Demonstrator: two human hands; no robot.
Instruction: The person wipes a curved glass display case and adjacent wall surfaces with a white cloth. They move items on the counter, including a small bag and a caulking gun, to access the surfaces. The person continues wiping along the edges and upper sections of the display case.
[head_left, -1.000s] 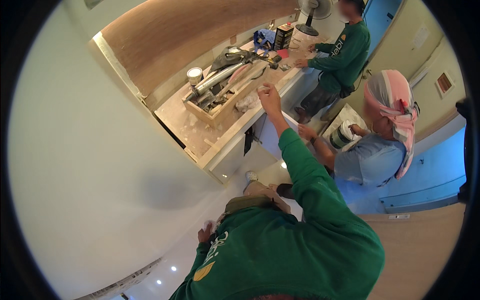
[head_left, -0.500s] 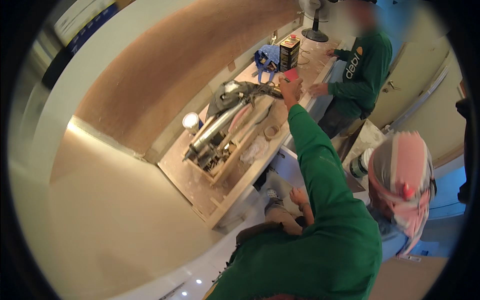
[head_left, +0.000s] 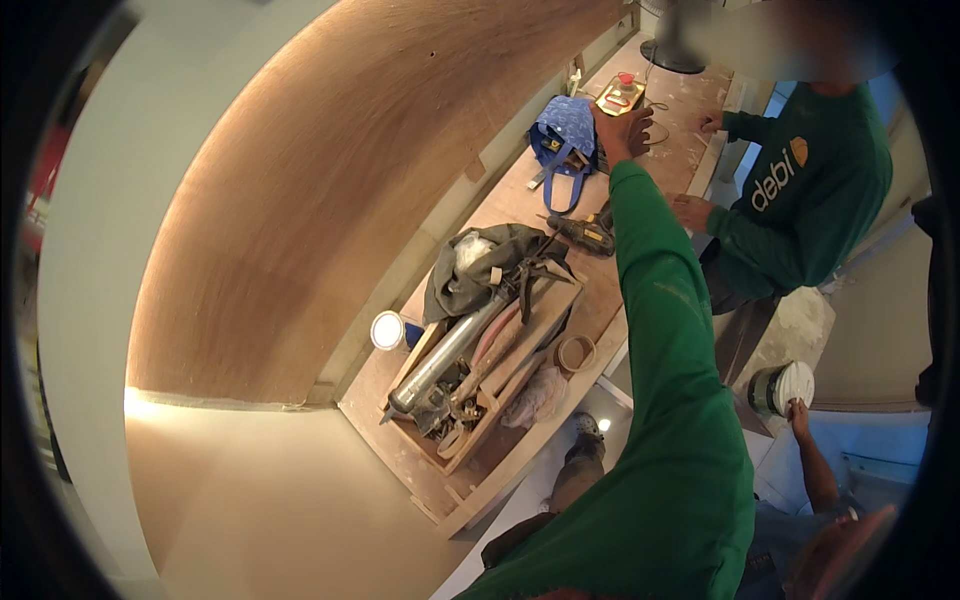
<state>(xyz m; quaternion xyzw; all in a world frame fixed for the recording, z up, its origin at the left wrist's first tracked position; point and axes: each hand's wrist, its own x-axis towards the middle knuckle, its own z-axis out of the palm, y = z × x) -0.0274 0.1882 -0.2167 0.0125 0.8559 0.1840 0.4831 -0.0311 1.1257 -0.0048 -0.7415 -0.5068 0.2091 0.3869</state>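
Observation:
My right hand [head_left: 627, 132], at the end of a green sleeve, is stretched to the far part of the workbench. Its thumb and fingers are round a rectangular metal can [head_left: 622, 92] with a gold top and red cap; the hand covers much of the can's side. Left of it stands a blue tote bag [head_left: 568, 122] with tools inside. Nearer me, a dark cordless drill [head_left: 583, 234] lies on the bench beside my sleeve. My left hand is out of view.
A wooden toolbox [head_left: 486, 420] holds a silver caulking gun [head_left: 440, 365]. Close by are a white-lidded tin [head_left: 388, 330] and a tape roll [head_left: 575, 353]. One co-worker [head_left: 815, 190] stands at right by the bench; another's hand [head_left: 797, 415] touches a pail [head_left: 785, 388]. A fan [head_left: 672, 55] stands behind.
My right hand held a flat red piece, which no longer shows; now it is at the can. The view has shifted. The co-worker with the head wrap has moved lower, by the pail.

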